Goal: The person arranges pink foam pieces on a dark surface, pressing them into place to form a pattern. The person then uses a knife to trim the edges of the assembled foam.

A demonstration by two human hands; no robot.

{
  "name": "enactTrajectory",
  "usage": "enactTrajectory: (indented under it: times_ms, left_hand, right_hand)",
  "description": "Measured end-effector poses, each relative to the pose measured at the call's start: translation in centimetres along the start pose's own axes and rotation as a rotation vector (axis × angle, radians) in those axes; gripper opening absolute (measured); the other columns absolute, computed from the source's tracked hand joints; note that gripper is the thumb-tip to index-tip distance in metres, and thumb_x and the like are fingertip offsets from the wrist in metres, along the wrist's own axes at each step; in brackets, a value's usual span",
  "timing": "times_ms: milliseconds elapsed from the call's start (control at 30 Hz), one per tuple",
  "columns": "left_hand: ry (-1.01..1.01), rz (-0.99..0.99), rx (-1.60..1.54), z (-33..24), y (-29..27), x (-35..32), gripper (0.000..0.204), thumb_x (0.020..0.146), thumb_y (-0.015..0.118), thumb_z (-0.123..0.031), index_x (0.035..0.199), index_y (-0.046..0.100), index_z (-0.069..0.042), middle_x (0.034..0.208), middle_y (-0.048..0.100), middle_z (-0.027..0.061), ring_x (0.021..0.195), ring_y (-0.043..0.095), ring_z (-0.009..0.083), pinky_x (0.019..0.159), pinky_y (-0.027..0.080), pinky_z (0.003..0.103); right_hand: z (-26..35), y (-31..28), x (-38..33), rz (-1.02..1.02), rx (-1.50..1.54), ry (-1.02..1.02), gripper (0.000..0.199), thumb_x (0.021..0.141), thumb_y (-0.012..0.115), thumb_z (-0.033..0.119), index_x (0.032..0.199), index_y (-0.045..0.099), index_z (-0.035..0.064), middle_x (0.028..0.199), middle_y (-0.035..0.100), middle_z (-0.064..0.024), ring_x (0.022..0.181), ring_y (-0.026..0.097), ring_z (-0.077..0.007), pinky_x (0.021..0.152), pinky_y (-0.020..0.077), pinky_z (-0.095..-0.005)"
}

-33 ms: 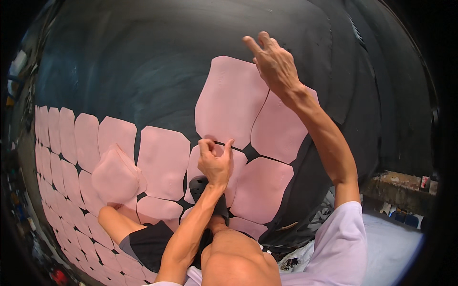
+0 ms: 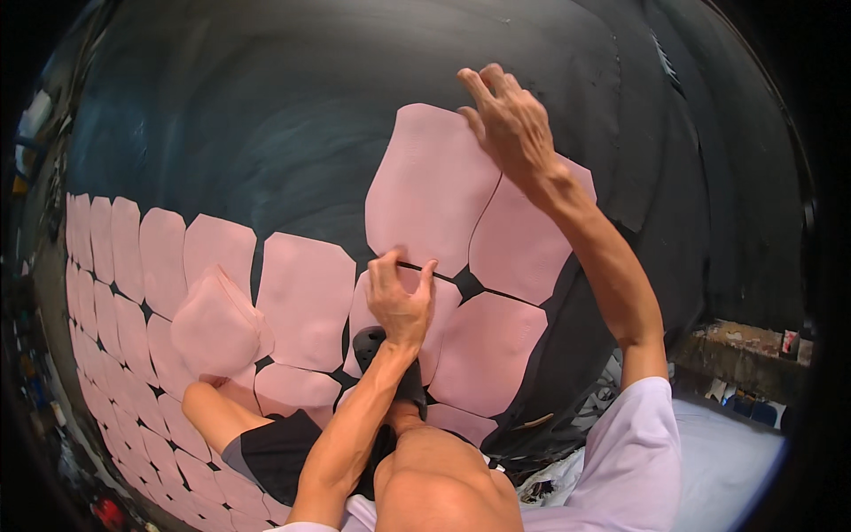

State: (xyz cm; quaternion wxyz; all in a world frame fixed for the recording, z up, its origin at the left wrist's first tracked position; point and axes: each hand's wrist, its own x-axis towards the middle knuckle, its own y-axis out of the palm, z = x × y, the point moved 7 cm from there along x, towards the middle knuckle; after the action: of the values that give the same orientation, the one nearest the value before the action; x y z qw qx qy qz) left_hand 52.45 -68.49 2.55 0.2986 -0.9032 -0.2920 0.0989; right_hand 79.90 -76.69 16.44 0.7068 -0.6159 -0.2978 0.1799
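Note:
A large pink cut piece (image 2: 430,191) lies on a wide black sheet (image 2: 266,106). My right hand (image 2: 510,124) presses flat on its upper right corner, fingers spread past the edge onto the black. My left hand (image 2: 401,300) pinches the piece's lower edge between thumb and fingers. A second pink piece (image 2: 523,239) adjoins it on the right, under my right forearm. More pink pieces (image 2: 306,297) lie edge to edge below and to the left.
Rows of several smaller pink pieces (image 2: 115,257) run along the left side. A loose stack of pink pieces (image 2: 213,324) rests by my bent knee (image 2: 208,408). My foot in a black sandal (image 2: 368,341) stands on the sheet. Clutter lies at the right (image 2: 753,346).

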Motion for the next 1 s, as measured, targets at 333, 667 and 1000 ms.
enactTrajectory:
  times_ms: [333,667,1000]
  left_hand:
    - [0.253,0.308,0.236,-0.1,-3.2,0.8,0.077,0.107,0.068,-0.040,0.170,0.044,-0.003,0.182,0.030,0.0250,0.172,0.017,0.0455,0.135,0.009,0.071]
    - [-1.062,-0.772,0.416,33.4,-34.5,-6.0,0.090,0.096,0.079,-0.046,0.159,0.049,0.012,0.163,0.046,0.0389,0.154,0.040,0.0551,0.127,0.036,0.063]
    - [-0.408,-0.900,0.349,26.5,-34.2,-5.9,0.041,0.098,0.077,-0.020,0.134,0.069,-0.001,0.126,0.069,0.0228,0.120,0.065,0.0444,0.105,0.052,0.055]
  right_hand:
    - [3.8,8.1,0.5,-0.104,-0.050,-0.083,0.064,0.115,0.053,0.046,0.175,0.043,0.0254,0.185,0.034,-0.0064,0.173,0.024,-0.0280,0.138,0.0156,-0.0613]
    - [15.3,12.3,-16.8,0.261,0.159,-0.189,0.083,0.113,0.059,0.033,0.180,0.020,0.0047,0.190,0.012,-0.0153,0.176,0.004,-0.0328,0.142,0.0022,-0.0521]
    - [17.2,9.7,-15.6,0.111,0.317,-0.214,0.081,0.100,0.072,0.012,0.174,0.038,0.0068,0.185,0.028,-0.0161,0.172,0.021,-0.0378,0.140,0.0130,-0.0574]
